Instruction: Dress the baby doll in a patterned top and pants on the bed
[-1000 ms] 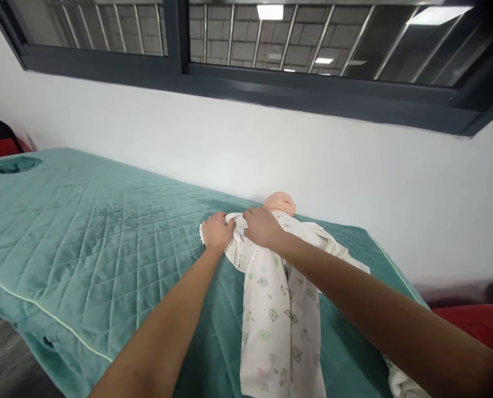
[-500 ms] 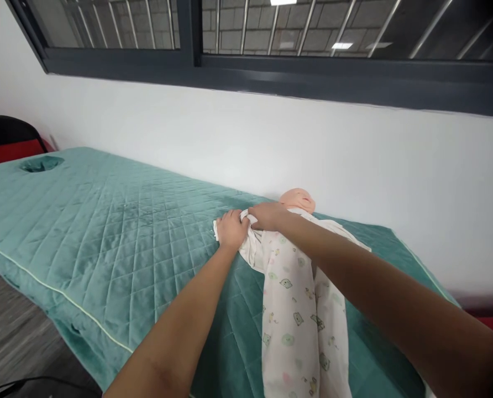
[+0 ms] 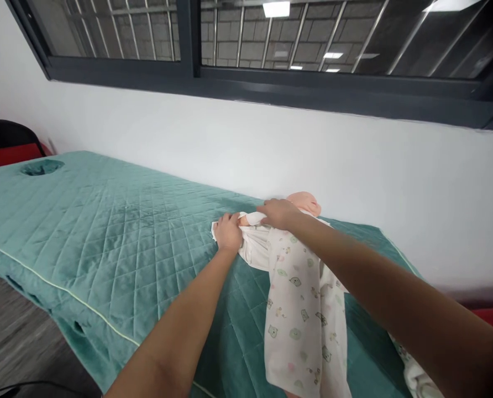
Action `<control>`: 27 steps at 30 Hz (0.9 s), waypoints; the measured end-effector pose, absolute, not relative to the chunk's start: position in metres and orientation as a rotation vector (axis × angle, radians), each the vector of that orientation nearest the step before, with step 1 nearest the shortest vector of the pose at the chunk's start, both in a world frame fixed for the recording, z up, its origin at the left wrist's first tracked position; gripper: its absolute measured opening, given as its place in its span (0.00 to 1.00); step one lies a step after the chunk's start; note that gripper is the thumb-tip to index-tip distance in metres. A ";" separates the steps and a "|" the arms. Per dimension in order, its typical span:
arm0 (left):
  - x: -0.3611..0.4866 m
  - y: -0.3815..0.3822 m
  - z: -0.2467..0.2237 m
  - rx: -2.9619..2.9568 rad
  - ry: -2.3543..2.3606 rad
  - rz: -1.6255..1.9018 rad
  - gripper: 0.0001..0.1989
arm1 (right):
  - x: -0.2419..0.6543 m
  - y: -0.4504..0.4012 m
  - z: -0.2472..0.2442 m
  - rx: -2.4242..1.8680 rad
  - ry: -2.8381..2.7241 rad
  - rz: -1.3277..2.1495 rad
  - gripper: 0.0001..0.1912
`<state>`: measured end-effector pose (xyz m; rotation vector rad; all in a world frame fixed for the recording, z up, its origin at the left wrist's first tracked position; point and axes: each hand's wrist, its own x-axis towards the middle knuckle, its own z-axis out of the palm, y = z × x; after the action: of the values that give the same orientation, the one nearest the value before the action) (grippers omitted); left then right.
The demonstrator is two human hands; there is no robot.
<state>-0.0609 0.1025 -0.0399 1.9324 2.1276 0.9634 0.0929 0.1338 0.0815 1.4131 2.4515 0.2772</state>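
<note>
A baby doll lies on the teal quilted bed cover, its head (image 3: 304, 203) by the wall and partly hidden by my right hand. White clothing covers its body, and its printed trousers (image 3: 295, 309), with small animal motifs, stretch toward me. My left hand (image 3: 229, 232) is closed at the end of the doll's arm, on the white sleeve (image 3: 257, 218). A bit of the doll's skin-coloured arm (image 3: 244, 221) shows beside my fingers. My right hand (image 3: 279, 214) grips the sleeve higher up, near the doll's shoulder. Its fingertips are partly hidden.
The teal bed cover (image 3: 117, 237) spreads far to the left, with a face hole (image 3: 42, 167) at its far end. A white wall (image 3: 197, 138) and dark-framed window run behind. Printed cloth (image 3: 418, 376) lies low at the right. A red and black chair (image 3: 10, 146) stands far left.
My right hand has moved slightly right, drawing the sleeve along, and the doll's arm now shows between my hands. The doll has shifted a little right. My left hand stays nearly in place.
</note>
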 end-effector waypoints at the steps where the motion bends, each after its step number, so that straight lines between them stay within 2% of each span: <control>1: -0.061 0.102 -0.041 1.936 2.134 0.959 0.20 | 0.094 0.133 0.083 1.416 2.450 0.284 0.14; 13: -0.058 0.102 -0.041 1.907 2.176 0.934 0.14 | 0.103 0.132 0.085 1.481 2.474 0.257 0.16; 20: -0.056 0.097 -0.042 1.886 2.241 1.057 0.22 | 0.089 0.141 0.062 1.517 2.510 0.159 0.15; 27: -0.051 0.091 -0.040 2.137 2.156 1.034 0.22 | 0.082 0.136 0.051 1.571 2.580 0.091 0.15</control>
<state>-0.0509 0.0906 -0.0400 2.1368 2.1562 1.0338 0.0821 0.1362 0.0515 1.5710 2.5800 0.0913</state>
